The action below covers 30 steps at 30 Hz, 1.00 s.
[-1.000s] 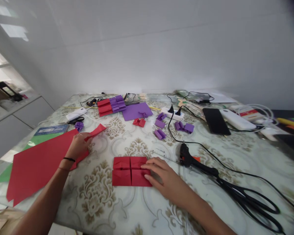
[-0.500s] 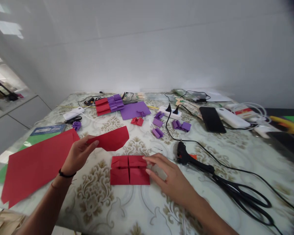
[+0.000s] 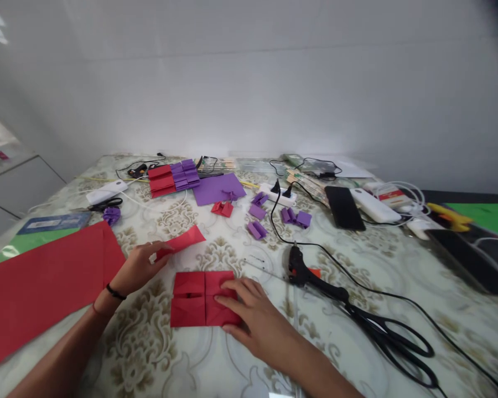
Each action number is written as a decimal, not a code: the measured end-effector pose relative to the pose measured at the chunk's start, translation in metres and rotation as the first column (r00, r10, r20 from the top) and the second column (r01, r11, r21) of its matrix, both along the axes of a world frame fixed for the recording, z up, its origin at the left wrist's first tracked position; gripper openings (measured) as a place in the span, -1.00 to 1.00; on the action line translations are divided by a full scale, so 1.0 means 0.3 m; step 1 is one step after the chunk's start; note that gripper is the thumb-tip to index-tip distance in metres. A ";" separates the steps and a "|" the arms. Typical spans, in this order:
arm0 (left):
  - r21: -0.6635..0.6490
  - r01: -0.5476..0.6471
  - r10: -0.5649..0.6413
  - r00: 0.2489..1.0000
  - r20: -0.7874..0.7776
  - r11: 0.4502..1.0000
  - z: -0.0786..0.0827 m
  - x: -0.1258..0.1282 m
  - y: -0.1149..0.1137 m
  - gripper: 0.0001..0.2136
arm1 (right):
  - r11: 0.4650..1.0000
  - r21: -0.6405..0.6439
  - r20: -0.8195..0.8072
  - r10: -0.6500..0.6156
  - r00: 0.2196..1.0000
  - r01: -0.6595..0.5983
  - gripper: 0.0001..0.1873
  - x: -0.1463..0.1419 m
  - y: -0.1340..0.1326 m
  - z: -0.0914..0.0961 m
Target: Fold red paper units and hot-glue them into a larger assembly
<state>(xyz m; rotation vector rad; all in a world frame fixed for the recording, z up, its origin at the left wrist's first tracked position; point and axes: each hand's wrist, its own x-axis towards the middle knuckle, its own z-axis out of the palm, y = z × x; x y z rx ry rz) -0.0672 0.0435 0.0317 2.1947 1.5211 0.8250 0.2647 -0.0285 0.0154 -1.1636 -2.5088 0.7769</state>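
On the patterned surface (image 3: pixel 207 362), the folded red panel (image 3: pixel 188 310) lies under the right hand's (image 3: pixel 253 315) fingertips; that hand has shifted from the panel's right edge further over its right half, its fingers loosely spread on the paper, gripping nothing that shows; the smaller red strip (image 3: pixel 186 239) has dropped from a raised, broadside pose to a low slant just beyond the panel, its left end pinched between the nearly closed thumb and fingers of the left hand (image 3: pixel 143 266); the work, as I judge it, now has panel and strip near each other but apart, the panel apparently being steadied.

The large red sheet (image 3: pixel 53 276), left of the left hand, is cut off; the dark slab (image 3: pixel 467 260), well to the right of the right hand, is too unclear to name; the right fingers cover part of the panel, so their pressure is hard to tell; the left fingertips are partly hidden.
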 end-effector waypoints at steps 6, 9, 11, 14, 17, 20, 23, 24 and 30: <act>-0.022 0.002 -0.002 1.000 -0.031 1.000 0.004 -0.005 0.011 -0.78 | 1.000 0.013 -0.007 -0.019 1.000 0.019 -0.51 0.012 0.006 0.021; -0.008 -0.005 0.005 1.000 -0.022 1.000 0.004 0.003 0.012 -0.77 | 0.995 0.071 -0.133 -0.058 0.989 0.068 -0.56 0.082 0.034 0.079; 0.019 -0.007 0.007 1.000 -0.006 1.000 0.007 0.016 0.006 -0.77 | 0.976 0.078 -0.226 -0.183 0.957 0.205 -0.65 0.142 0.060 0.120; 0.086 -0.013 0.010 0.999 0.032 0.996 0.022 0.042 -0.017 -0.76 | 0.946 0.024 -0.290 -0.304 0.907 0.324 -0.73 0.197 0.093 0.143; 0.182 0.002 -0.016 0.997 0.079 0.983 0.048 0.077 -0.059 -0.80 | 0.923 -0.151 -0.397 -0.385 0.833 0.354 -0.52 0.178 0.099 0.127; 0.277 0.100 -0.133 0.986 0.102 0.956 0.071 0.120 -0.107 -0.84 | 0.896 -0.333 -0.464 -0.428 0.776 0.294 -0.14 0.113 0.088 0.128; 0.359 0.224 -0.275 0.956 0.097 0.906 0.080 0.157 -0.141 -0.83 | 0.903 -0.376 -0.473 -0.379 0.796 0.207 -0.06 0.055 0.078 0.152; 0.383 0.253 -0.309 0.947 0.091 0.888 0.081 0.165 -0.149 -0.81 | 0.918 -0.355 -0.477 -0.343 0.809 0.179 -0.16 0.042 0.077 0.158; 0.355 0.291 -0.340 0.937 0.083 0.888 0.080 0.163 -0.186 -0.83 | 0.963 -0.151 -0.538 -0.271 0.798 0.225 -0.81 0.017 0.073 0.129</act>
